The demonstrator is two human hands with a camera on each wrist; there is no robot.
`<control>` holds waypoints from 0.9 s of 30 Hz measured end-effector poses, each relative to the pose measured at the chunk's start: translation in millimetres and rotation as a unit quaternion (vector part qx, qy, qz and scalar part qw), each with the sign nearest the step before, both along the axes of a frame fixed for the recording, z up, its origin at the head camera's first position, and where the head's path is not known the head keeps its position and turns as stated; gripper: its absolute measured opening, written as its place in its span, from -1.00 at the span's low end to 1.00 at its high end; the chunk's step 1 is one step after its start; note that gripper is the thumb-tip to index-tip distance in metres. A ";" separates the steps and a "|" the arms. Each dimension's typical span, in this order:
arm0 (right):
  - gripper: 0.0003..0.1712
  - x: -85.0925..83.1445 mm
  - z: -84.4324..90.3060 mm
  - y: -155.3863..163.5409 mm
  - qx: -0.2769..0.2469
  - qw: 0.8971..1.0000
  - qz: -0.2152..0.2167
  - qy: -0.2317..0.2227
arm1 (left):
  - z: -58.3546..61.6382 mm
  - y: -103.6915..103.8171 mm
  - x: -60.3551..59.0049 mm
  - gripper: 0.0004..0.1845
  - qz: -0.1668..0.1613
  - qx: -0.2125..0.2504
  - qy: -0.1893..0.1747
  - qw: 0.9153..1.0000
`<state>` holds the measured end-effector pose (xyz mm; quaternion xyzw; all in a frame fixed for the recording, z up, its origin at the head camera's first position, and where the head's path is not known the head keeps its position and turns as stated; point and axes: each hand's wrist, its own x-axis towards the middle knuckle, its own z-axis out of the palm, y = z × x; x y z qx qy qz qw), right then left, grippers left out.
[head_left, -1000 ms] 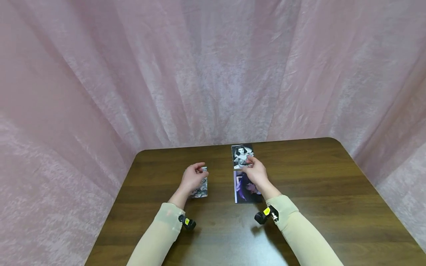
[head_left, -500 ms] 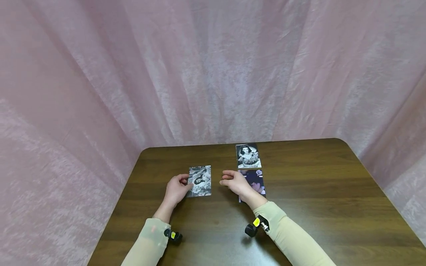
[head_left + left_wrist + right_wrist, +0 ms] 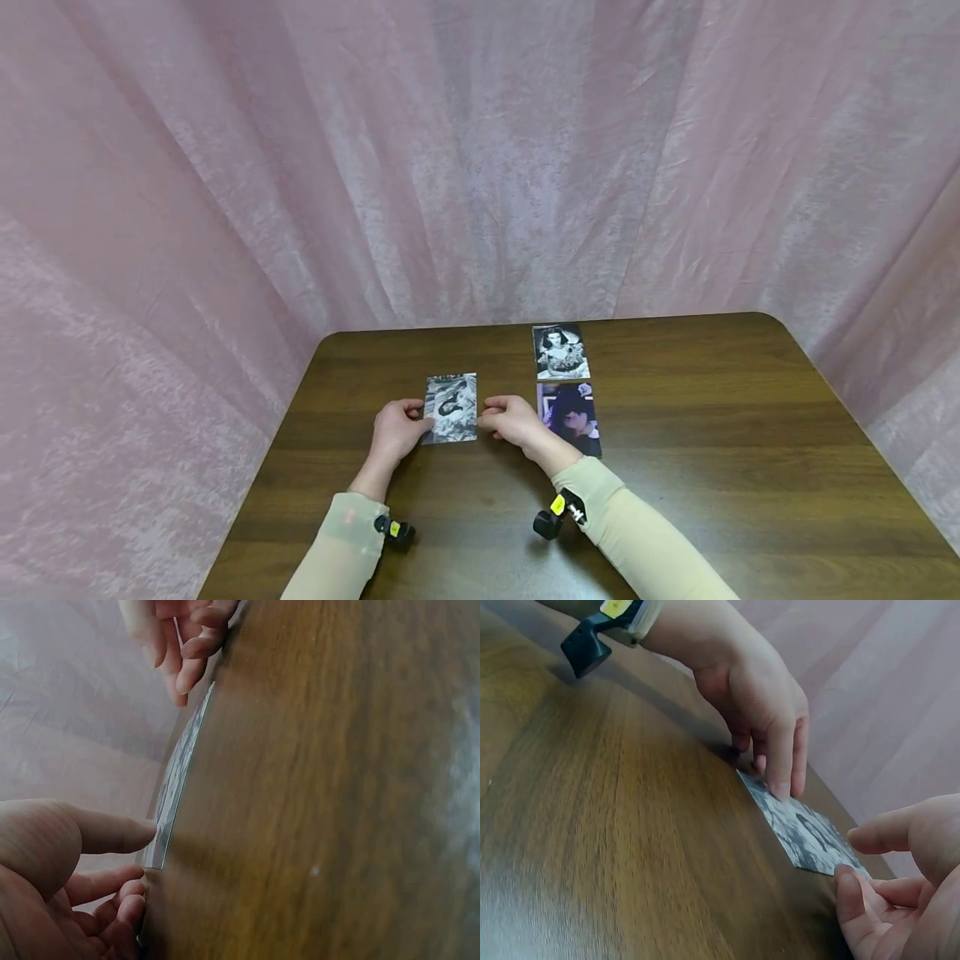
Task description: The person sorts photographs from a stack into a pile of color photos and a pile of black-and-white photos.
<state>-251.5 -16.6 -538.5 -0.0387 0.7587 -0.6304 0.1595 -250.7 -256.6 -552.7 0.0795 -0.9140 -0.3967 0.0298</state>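
Note:
A black-and-white photo card [image 3: 452, 408] lies flat on the wooden table, left of the middle in the head view. At its left edge, my left hand [image 3: 396, 429] pinches it, thumb on top and fingers curled at the side. My right hand [image 3: 512, 421] is at the opposite edge, its thumb and fingertips apart and right at the border. In the right wrist view the card [image 3: 802, 832] shows between both hands. Farther right lie a second black-and-white photo card [image 3: 561, 352] and, just below it, a purple-toned photo card [image 3: 570, 417].
The brown wooden table [image 3: 712, 433] has its far edge close to a pink velvet curtain [image 3: 480, 167]. Each wrist carries a small black camera with a yellow tag, the right one [image 3: 549, 523] low over the tabletop.
My right hand has come left from the two cards at the right to the left card's right edge, uncovering the purple-toned card. My left hand has shifted to the left card's left edge.

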 end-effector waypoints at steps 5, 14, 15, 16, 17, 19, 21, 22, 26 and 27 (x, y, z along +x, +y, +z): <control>-0.32 2.0 2.7 -7.8 0.005 1.000 0.007 -0.007 | 1.6 4.1 0.8 -0.49 0.005 -0.007 -0.009 1.000; -0.32 3.7 7.9 -18.2 -0.024 0.998 0.006 -0.061 | 1.1 5.5 2.7 -0.47 0.008 -0.014 -0.013 1.000; -0.31 3.8 8.3 -19.1 -0.031 0.997 0.004 -0.067 | 1.0 5.5 2.9 -0.46 0.008 -0.015 -0.011 1.000; -0.30 4.3 9.0 -19.9 -0.037 0.997 0.001 -0.073 | 0.9 5.5 3.2 -0.46 0.007 -0.016 -0.009 1.000; -0.29 4.9 9.7 -20.8 -0.042 0.996 -0.001 -0.078 | 0.8 5.6 3.3 -0.46 0.007 -0.017 -0.008 1.000; -0.26 6.6 10.8 -22.4 -0.046 0.996 -0.004 -0.082 | 0.7 6.3 3.6 -0.46 0.008 -0.016 -0.007 1.000; -0.22 8.6 11.5 -24.0 -0.044 0.996 -0.003 -0.080 | 0.5 7.2 3.7 -0.45 0.008 -0.018 -0.004 1.000; -0.20 9.6 11.6 -24.8 -0.042 0.996 -0.002 -0.077 | 0.5 7.8 3.8 -0.44 0.007 -0.018 -0.004 1.000; -0.16 12.1 10.1 -26.6 -0.037 0.997 0.001 -0.063 | 0.8 10.4 4.9 -0.42 0.010 -0.023 -0.007 1.000; -0.16 12.4 9.4 -26.8 -0.037 0.998 0.000 -0.060 | 0.9 11.1 5.1 -0.42 0.012 -0.022 -0.011 1.000</control>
